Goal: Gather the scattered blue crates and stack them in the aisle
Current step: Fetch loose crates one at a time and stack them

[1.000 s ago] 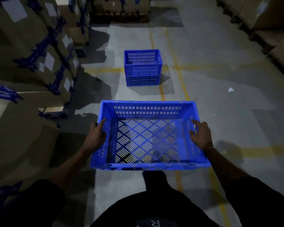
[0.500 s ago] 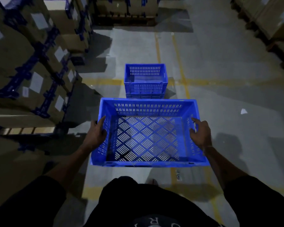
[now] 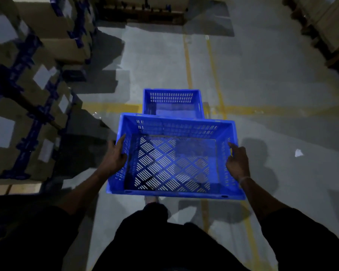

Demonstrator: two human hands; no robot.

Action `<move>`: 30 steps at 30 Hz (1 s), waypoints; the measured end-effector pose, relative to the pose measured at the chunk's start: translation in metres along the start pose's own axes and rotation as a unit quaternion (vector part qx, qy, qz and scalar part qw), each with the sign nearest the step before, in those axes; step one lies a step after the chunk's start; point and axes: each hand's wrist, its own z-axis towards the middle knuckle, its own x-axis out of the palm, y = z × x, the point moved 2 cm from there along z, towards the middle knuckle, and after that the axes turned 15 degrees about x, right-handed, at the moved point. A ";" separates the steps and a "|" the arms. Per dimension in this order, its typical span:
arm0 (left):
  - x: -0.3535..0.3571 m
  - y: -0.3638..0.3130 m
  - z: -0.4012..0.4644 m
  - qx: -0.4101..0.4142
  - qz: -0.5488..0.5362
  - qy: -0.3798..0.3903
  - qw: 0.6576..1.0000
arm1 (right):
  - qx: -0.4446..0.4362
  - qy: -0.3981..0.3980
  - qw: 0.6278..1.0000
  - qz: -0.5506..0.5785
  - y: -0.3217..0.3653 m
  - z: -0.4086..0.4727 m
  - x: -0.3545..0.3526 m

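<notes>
Head view: both hands, left & right, grip carried crate, hiding floor crate's front.

Both my arms reach forward, forearms bare, dark sleeves. Left hand grips the blue crate at its left wall, right hand its right wall, thumbs inside.

The carried crate and the crate ahead are smooth blue plastic with slotted walls. The floor looks like matt grey concrete; the stacked boxes are dull brown cardboard.
</notes>
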 end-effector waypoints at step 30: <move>0.075 0.167 0.483 -0.040 -0.011 0.036 0.998 | 0.021 0.088 0.996 -0.004 0.147 0.479 0.193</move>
